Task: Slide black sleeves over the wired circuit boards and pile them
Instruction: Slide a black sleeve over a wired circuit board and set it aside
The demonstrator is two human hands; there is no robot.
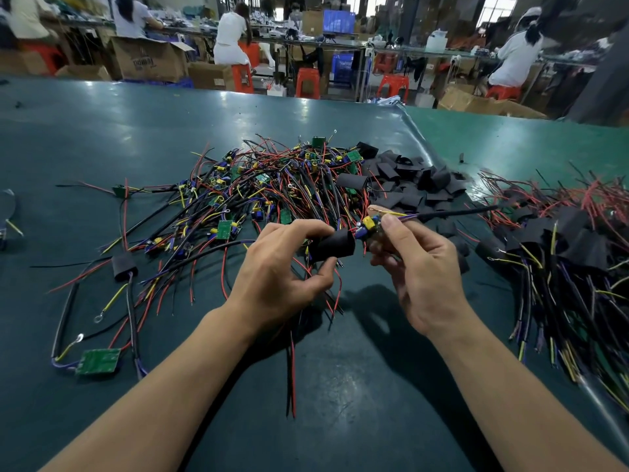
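Above the desk's [340,386] middle, the left hand [275,287] pinched a black sleeve [335,248], mouth toward the circuit board [369,226] gripped in the right hand's [422,277] fingers [394,226], seemingly aligned for sliding on.

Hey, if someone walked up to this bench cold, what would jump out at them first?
Probably the big tangle of wired circuit boards heaped mid-table, red, black and yellow leads going everywhere. Right in front of it, the left hand holds an open black sleeve up to a circuit board pinched in the right hand. Loose black sleeves lie behind, and a sleeved pile sits at the right.
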